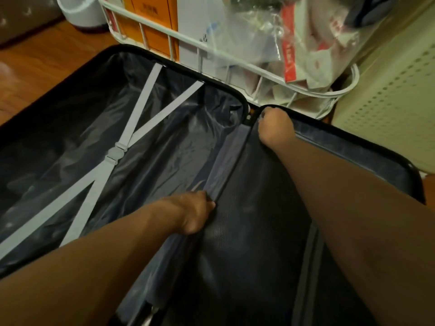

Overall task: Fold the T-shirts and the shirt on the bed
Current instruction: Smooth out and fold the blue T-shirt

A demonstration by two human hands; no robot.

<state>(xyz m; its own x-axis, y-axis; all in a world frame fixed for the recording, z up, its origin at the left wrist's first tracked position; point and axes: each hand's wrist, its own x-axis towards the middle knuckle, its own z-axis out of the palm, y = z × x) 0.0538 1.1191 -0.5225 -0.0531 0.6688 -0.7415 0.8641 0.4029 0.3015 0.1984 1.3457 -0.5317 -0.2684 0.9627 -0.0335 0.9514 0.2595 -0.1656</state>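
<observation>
the left hand (195, 211) was curled over the near edge of the mesh divider panel (247, 208), its fingers folded down onto the grey binding strip beside the suitcase's middle hinge, gripping that edge. the right hand (274, 129) reached to the far corner of the same panel, fingers bent and pinching the panel's edge where it met the black rim of the suitcase (353, 137); the fingertips themselves were tucked under and could not be made out. both forearms stretched forward across the right half of the case. the suitcase lay open and flat on a wooden floor (42, 64), its left half lined with dark, shiny, creased fabric and crossed by two pale grey straps (131, 128) joined at a buckle (116, 151) near the middle. no t-shirts or shirt showed anywhere in view, and no bed either. just beyond the case stood a white wire rack (188, 41) holding orange boxes (150, 22), a white box, and crumpled clear plastic bags (259, 34) with red and white packaging. a white rounded container (80, 10) sat on the floor at the far left, and a pale perforated panel (395, 90) rose on the right.
</observation>
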